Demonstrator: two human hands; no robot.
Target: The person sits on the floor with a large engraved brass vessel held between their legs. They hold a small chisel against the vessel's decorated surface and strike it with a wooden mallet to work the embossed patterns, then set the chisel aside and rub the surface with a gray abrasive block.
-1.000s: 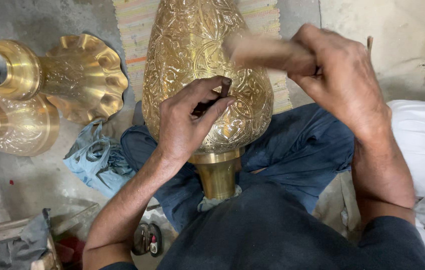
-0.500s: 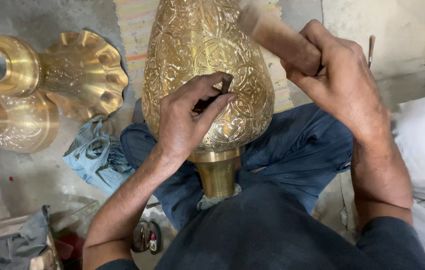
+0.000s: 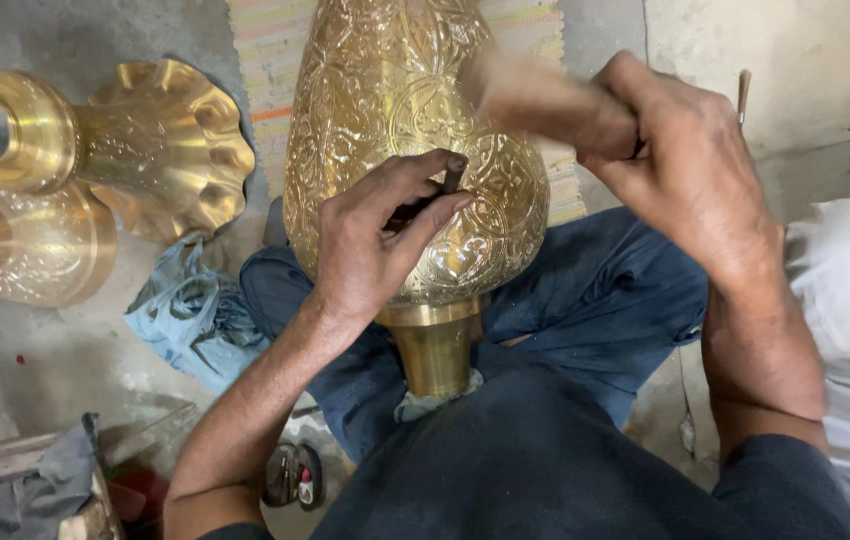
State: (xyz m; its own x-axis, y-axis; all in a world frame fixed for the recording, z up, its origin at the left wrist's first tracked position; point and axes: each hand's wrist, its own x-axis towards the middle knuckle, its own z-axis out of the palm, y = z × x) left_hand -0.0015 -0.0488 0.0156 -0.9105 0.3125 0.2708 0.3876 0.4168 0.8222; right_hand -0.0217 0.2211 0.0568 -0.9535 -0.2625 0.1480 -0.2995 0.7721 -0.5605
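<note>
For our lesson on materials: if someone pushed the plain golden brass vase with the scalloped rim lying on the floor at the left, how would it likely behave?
The plain golden brass vase with the scalloped rim lies on its side, so its round body would probably roll, though the wavy rim may check it. Its polished metal looks stiff and likely slippery, and probably heavy for its size.

— What lies left of the fingers?
— A fluted, flared brass vase top (image 3: 125, 140), a rounded brass vessel (image 3: 20, 245) just below it, and a crumpled blue cloth (image 3: 190, 315) nearer.
— Beyond them?
— A striped woven mat (image 3: 265, 60).

1. I see the large embossed brass vase (image 3: 385, 120) cut off at the frame's top.
2. The wooden mallet (image 3: 535, 95) in my right hand (image 3: 685, 170) is motion-blurred.
3. My left hand (image 3: 370, 240) hides most of the thin dark punch (image 3: 452, 178).
</note>
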